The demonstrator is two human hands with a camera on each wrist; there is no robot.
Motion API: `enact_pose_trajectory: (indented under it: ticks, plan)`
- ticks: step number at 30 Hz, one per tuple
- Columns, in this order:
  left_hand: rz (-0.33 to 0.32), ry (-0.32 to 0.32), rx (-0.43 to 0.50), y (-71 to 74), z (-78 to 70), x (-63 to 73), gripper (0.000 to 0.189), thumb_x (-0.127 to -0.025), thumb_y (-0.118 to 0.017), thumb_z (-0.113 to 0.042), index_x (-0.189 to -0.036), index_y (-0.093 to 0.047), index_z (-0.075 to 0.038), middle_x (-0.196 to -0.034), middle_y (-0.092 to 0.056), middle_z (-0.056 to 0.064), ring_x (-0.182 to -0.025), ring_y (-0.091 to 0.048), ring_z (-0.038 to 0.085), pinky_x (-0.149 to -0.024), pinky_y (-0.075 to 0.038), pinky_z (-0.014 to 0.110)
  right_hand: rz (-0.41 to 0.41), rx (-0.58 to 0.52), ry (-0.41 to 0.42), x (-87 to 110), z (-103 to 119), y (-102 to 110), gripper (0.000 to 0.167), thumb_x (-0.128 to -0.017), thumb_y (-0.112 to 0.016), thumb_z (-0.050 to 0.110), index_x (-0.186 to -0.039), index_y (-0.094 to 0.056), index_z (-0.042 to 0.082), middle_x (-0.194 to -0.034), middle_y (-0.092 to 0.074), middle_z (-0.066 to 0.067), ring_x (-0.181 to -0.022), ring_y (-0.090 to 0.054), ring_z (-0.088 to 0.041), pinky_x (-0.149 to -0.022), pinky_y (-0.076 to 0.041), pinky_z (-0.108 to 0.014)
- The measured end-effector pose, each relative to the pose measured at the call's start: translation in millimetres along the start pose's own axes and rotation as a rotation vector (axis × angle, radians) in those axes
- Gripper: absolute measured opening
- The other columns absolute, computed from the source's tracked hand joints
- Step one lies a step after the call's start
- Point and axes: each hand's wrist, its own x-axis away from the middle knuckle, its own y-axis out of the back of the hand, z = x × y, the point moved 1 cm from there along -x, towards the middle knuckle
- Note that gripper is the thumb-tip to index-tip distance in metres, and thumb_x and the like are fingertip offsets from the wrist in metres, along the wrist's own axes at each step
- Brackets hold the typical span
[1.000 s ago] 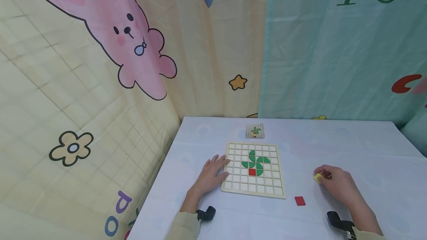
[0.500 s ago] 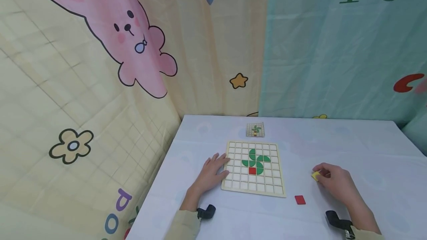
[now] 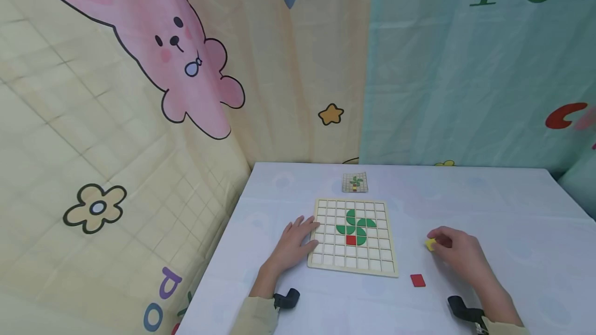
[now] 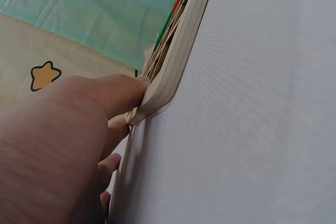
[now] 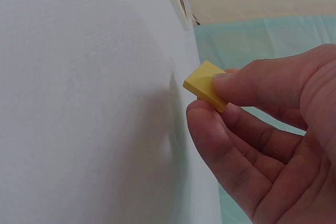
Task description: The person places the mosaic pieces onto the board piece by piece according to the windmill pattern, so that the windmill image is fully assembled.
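A square wooden grid board (image 3: 328,261) lies flat on the table. Near its middle sit several green rounded tiles (image 3: 360,232) in a pinwheel, with a red square tile (image 3: 351,240) just below. The left hand (image 3: 293,244) rests at the board's left edge, fingers mostly straight; in the left wrist view its thumb (image 4: 123,94) touches the wooden rim. To the right of the board, the right hand (image 3: 458,252) pinches a yellow square tile (image 5: 205,81) between thumb and fingertips, above the tabletop.
A loose red tile (image 3: 417,280) lies on the white tablecloth (image 3: 512,221), right of the board's near corner. Behind the board is a small pattern card (image 3: 355,182). Printed curtains (image 3: 288,66) stand behind the table and along its left side.
The right hand has moved a little to the left, carrying the yellow tile closer to the board. The left hand and the board keep their places.
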Motion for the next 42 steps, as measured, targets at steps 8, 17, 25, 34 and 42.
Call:
enact_pose_trajectory:
  ticks: [8, 17, 25, 34, 42]
  plan:
    - [0.01, 0.009, -0.014, 0.1, -0.5, -2.1, 0.052, -0.102, -0.055, -0.041, -0.151, -0.048, -0.024, -0.162, -0.032, -0.004, -0.153, -0.015, 0.025, -0.123, -0.01, 0.051, -0.012, -0.008, 0.053, 2.0, 14, -13, 0.017, -0.086, -0.077, 0.005, -0.103, -0.072, 0.007, -0.093, -0.069, -0.006, -0.084, -0.061, -0.024, -0.07, -0.057, -0.038]
    - [0.012, 0.021, 0.003, 1.1, -2.0, 0.2, 0.053, -0.102, -0.057, -0.039, -0.151, -0.047, -0.024, -0.162, -0.032, -0.003, -0.153, -0.015, 0.026, -0.123, -0.009, 0.051, 0.013, -0.022, 0.066, 0.7, 30, -24, 0.015, -0.086, -0.077, 0.005, -0.1, -0.072, 0.01, -0.089, -0.067, -0.002, -0.081, -0.058, -0.022, -0.067, -0.053, -0.032]
    - [0.001, -0.002, 0.01, 0.2, -0.7, -0.4, 0.053, -0.102, -0.057, -0.039, -0.151, -0.048, -0.023, -0.162, -0.033, 0.0, -0.153, -0.016, 0.028, -0.122, -0.009, 0.052, 0.015, -0.008, 0.11, -1.7, 41, -33, 0.015, -0.086, -0.077, 0.005, -0.097, -0.073, 0.013, -0.088, -0.068, 0.001, -0.081, -0.058, -0.02, -0.072, -0.054, -0.036]
    - [-0.002, -0.025, 0.019, 0.5, 1.3, -0.9, 0.052, -0.102, -0.058, -0.037, -0.151, -0.049, -0.021, -0.162, -0.034, 0.003, -0.152, -0.017, 0.03, -0.122, -0.01, 0.055, 0.049, -0.019, 0.11, -4.0, 51, -40, 0.015, -0.086, -0.076, 0.005, -0.098, -0.073, 0.014, -0.088, -0.068, 0.003, -0.082, -0.059, -0.019, -0.073, -0.055, -0.037]
    - [0.0, -0.017, 0.021, 0.2, 1.2, -1.1, 0.053, -0.101, -0.057, -0.038, -0.151, -0.048, -0.022, -0.162, -0.034, 0.002, -0.152, -0.017, 0.03, -0.122, -0.01, 0.055, 0.062, -0.021, 0.133, -6.5, 62, -43, 0.015, -0.085, -0.078, 0.005, -0.096, -0.073, 0.015, -0.088, -0.068, 0.004, -0.081, -0.059, -0.018, -0.073, -0.056, -0.035]
